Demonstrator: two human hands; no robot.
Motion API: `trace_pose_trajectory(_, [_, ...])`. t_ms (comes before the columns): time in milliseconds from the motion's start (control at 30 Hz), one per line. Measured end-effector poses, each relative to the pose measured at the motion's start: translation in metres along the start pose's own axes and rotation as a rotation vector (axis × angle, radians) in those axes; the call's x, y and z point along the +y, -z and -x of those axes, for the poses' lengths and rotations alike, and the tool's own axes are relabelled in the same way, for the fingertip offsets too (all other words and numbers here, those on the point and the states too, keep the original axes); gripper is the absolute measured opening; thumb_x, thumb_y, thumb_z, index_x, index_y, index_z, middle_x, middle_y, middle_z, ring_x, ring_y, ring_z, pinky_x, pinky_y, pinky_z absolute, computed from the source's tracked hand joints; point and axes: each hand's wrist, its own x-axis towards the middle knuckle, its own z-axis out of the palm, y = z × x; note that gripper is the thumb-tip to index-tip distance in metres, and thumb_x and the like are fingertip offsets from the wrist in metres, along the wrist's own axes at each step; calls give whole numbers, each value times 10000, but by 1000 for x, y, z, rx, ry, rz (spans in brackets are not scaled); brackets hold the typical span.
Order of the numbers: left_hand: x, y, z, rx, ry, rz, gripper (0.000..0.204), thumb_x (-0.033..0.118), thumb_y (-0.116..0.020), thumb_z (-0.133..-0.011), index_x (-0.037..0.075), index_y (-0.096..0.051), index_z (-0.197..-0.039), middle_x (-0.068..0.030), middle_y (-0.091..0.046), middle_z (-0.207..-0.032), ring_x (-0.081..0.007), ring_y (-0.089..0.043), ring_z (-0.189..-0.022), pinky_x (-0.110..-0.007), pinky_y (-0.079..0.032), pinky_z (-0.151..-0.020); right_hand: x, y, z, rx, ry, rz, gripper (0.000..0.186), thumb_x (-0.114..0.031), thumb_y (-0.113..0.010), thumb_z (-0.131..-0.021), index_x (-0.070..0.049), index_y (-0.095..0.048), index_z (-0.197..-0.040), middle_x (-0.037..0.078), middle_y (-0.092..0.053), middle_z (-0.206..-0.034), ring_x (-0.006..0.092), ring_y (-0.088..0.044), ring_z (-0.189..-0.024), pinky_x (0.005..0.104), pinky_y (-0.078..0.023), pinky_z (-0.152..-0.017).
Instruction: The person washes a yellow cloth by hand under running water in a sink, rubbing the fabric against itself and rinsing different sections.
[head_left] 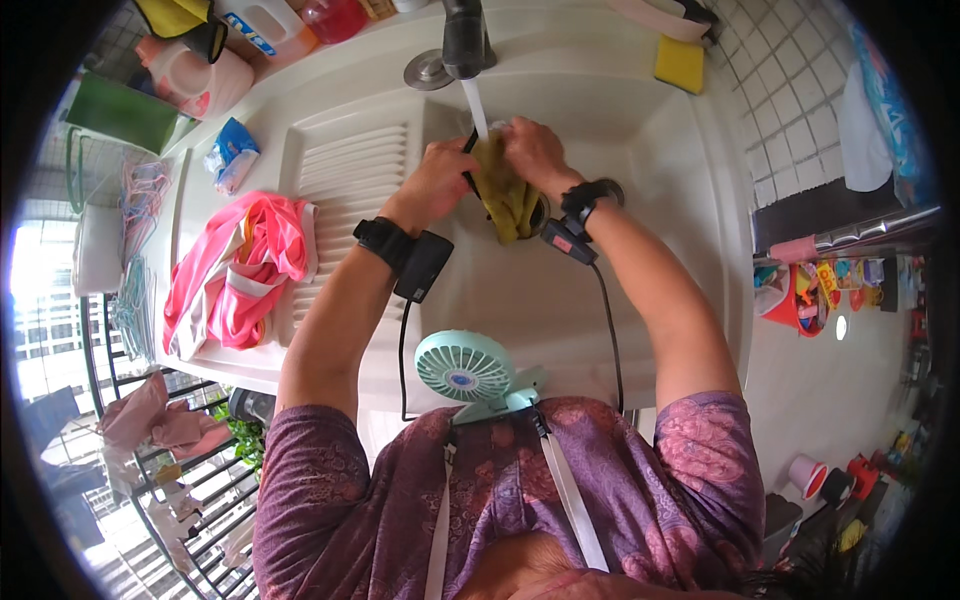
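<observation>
A wet olive-yellow cloth [503, 192] with a dark edge hangs in the sink basin [640, 310], under a stream of water [475, 105] from the black faucet [463, 45]. My left hand [438, 182] pinches the cloth's dark edge on its left side. On the other side my right hand [535, 153] is closed on the cloth's upper right part, close to the stream. The lower end of the cloth droops toward the drain and partly covers it. Some of my fingertips are hidden behind the fabric.
Left of the basin is a ribbed washboard [352, 185] with a bunched pink and white garment [243, 270] beside it. A blue and white packet [232, 155] and detergent bottles [195, 78] stand farther back. A yellow sponge [679, 65] sits at the back right; a mint fan [465, 366] hangs at my chest.
</observation>
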Motion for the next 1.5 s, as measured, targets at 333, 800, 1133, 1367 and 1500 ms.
trace_pose_trajectory(333, [22,1,10,-24,-437,-862,269,-83,-497,-534,-18,-615,-767,-174,-588,-895,-378,-538,-767,-355,-468,-658,-12,-2,10,-22,131,-160,173,-202,-504,-814,-45,-557,-766,168,-612,-770,385,-564,-756,456,-447,-631])
trace_pose_trajectory(800, [22,-8,0,293,166,312,129,-4,-595,-733,-66,-615,-844,-43,-595,-800,-108,-534,-691,-247,-424,-608,-10,26,-12,-420,-135,-711,178,-107,-584,-749,46,-604,-837,55,-593,-725,120,-552,-689,256,-454,-636])
trace_pose_trajectory(1133, [12,-7,7,64,360,-141,159,115,-685,-718,-23,-623,-765,-21,-580,-699,-84,-512,-633,-233,-398,-569,-20,50,-19,-262,-303,-1252,81,-52,-608,-765,27,-601,-782,46,-591,-744,122,-558,-674,271,-453,-606])
trace_pose_trajectory(1367, [29,5,13,190,297,333,213,176,-571,-853,-27,-601,-911,-71,-610,-834,-160,-572,-736,-305,-465,-653,-13,53,-17,-77,-420,-1336,118,-75,-590,-797,33,-595,-750,40,-602,-745,134,-554,-652,285,-457,-599])
trace_pose_trajectory(1500, [35,-12,9,297,229,765,212,169,-468,-915,-9,-577,-951,-89,-610,-892,-193,-589,-800,-329,-472,-664,-14,18,3,25,-62,-383,303,-266,-538,-812,33,-555,-763,230,-576,-716,373,-580,-684,431,-463,-647])
